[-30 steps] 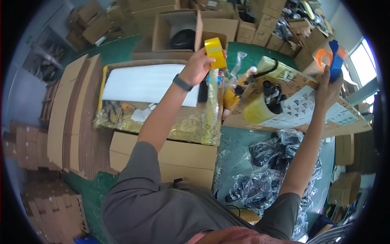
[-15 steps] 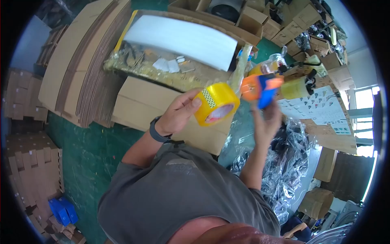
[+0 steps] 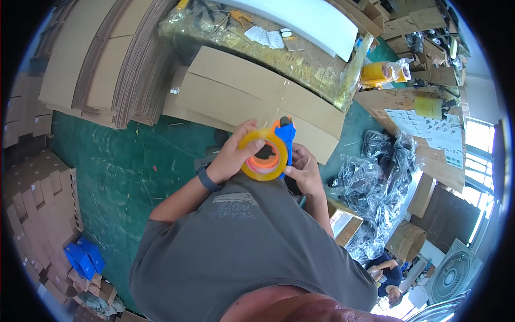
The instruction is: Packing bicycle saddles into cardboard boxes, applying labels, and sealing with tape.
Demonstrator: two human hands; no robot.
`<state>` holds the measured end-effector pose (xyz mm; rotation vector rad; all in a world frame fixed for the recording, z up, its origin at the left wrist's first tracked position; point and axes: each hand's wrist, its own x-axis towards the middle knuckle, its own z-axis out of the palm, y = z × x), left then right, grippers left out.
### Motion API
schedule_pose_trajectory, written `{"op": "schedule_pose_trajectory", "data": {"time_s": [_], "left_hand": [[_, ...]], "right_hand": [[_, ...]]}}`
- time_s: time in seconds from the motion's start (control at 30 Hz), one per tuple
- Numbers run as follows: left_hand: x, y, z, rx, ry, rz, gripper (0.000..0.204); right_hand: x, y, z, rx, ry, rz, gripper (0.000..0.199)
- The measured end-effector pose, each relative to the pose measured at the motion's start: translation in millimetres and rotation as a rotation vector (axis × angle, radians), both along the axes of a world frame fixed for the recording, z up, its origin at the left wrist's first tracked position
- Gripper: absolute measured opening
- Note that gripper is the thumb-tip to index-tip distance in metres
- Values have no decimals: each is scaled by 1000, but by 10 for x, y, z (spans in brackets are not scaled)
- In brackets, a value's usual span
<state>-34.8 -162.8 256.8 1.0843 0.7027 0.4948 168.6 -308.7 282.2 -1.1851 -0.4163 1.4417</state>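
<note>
My left hand [image 3: 230, 155] grips a roll of yellow packing tape [image 3: 250, 165] by its left side, with the thumb over the rim. Against the roll's right side is a blue and orange tape dispenser [image 3: 286, 135], held by my right hand [image 3: 307, 170] at its lower end. Orange shows inside the roll's ring; whether the roll sits fully on the dispenser's hub I cannot tell. Both are close in front of my body, above the near edge of a flat cardboard box [image 3: 241, 88].
A workbench [image 3: 316, 70] bears a white foam sheet [image 3: 300, 21] and an orange-handled tool [image 3: 241, 17]. Stacked flat cardboard [image 3: 137, 64] stands left. Crumpled plastic wrap [image 3: 370, 182] lies right, near a board with a printed sheet [image 3: 426, 134]. Another person [image 3: 386, 273] is at lower right.
My hands have come together and closer to my body. The dispenser moved left and down to meet the tape roll, which has turned its ring upward. The view has shifted.
</note>
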Motion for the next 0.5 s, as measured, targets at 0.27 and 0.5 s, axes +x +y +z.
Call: {"op": "schedule_pose_trajectory", "data": {"time_s": [0.27, 0.5], "left_hand": [[-420, 349, 306, -71, -74, -132, 61], [-420, 771, 563, 651, -51, -584, 64]], "right_hand": [[-436, 75, -90, 115, -14, 76, 90], [-173, 320, 193, 112, -151, 350, 82]]}}
